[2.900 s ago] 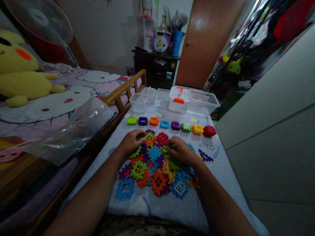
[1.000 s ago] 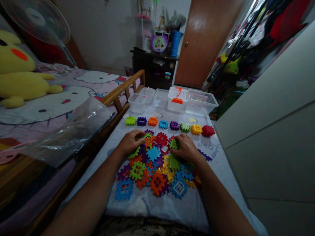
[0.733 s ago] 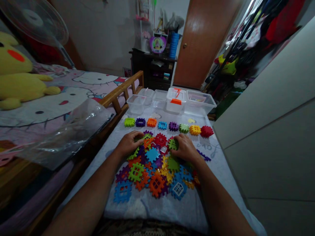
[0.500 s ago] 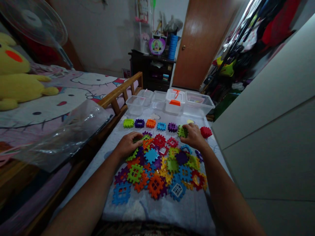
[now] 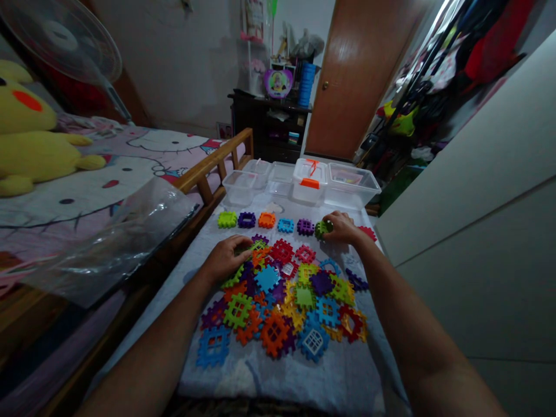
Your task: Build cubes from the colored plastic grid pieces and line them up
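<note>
My right hand [image 5: 341, 227] has its fingers and thumb around a green interlocking block [image 5: 322, 229] at the right end of a row of blocks. Along that row stand a purple block [image 5: 306, 226], a light blue block [image 5: 285, 225], an orange block [image 5: 266, 219] and others. A red block [image 5: 368, 233] is partly hidden behind my right hand. My left hand [image 5: 228, 256] rests at the far left edge of a pile of flat notched pieces, thumb and fingers curved apart, close to a green piece [image 5: 258, 245]. The pile includes a light blue piece [image 5: 267, 278].
Clear plastic boxes [image 5: 238, 186] stand at the far end of the cloth-covered table [image 5: 243, 376], one with an orange-latched lid [image 5: 310, 168]. A wooden bed rail [image 5: 212, 159] and a plastic bag [image 5: 125, 243] border the left. A pale cabinet [image 5: 486, 231] borders the right.
My right hand has shifted slightly and turned around the green block, now covering more of it and of the red block. My left hand has stayed nearly still at the pile.
</note>
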`<control>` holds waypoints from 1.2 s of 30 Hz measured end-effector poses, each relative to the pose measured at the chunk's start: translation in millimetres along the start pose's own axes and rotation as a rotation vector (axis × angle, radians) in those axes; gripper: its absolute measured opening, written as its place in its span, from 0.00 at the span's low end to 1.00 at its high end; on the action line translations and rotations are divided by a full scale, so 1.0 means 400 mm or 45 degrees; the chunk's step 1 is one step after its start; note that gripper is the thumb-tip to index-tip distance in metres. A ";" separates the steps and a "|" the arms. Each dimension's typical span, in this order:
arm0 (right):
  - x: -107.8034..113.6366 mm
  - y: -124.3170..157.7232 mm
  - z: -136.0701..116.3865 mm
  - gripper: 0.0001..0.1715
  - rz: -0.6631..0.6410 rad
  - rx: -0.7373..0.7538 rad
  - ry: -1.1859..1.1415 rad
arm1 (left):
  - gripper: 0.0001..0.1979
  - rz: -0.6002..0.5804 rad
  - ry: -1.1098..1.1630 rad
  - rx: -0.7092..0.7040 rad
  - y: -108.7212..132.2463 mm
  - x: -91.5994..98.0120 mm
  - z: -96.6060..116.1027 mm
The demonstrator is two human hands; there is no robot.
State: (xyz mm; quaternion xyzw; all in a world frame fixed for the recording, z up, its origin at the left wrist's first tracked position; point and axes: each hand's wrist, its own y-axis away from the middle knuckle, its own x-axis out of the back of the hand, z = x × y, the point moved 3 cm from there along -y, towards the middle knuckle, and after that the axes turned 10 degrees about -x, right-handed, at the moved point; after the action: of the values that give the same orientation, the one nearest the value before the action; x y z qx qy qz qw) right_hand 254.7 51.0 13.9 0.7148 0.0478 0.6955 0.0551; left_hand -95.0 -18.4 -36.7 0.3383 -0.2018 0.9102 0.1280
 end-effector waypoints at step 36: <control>0.045 0.065 -0.027 0.47 0.291 0.096 -0.078 | 0.18 -0.006 0.005 0.019 0.000 0.000 0.001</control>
State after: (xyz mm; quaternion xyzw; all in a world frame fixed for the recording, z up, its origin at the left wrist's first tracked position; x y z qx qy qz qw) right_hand 244.1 28.0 35.7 0.7380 -0.0096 0.6729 -0.0500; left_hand -94.9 -18.7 -36.7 0.3380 -0.1938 0.9120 0.1279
